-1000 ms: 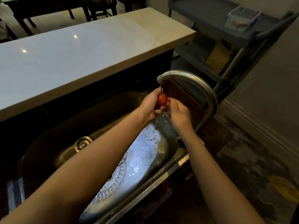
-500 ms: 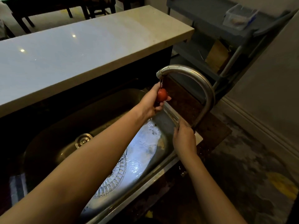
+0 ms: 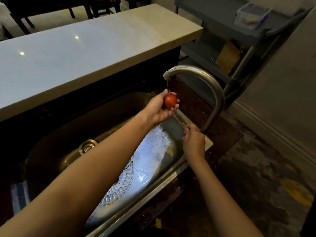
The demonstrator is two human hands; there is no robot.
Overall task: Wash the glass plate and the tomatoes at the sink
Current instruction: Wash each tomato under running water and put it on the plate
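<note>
One tomato point(image 3: 170, 100) sat in the left hand point(image 3: 158, 109) w/ fingers curled round it under the faucet point(image 3: 201, 73) trickle – wet skin, so it could've slipped onto the glass plate point(image 3: 119, 189) lying in the sink point(image 3: 56, 147) below – right hand point(image 3: 195, 144) curled at faucet base, grip unclear.

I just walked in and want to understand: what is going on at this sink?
A person rinses a tomato, held in the left hand, under a thin stream from the faucet. The right hand is at the faucet's base; what it grips is hidden. The glass plate lies in the sink below the left forearm.
</note>
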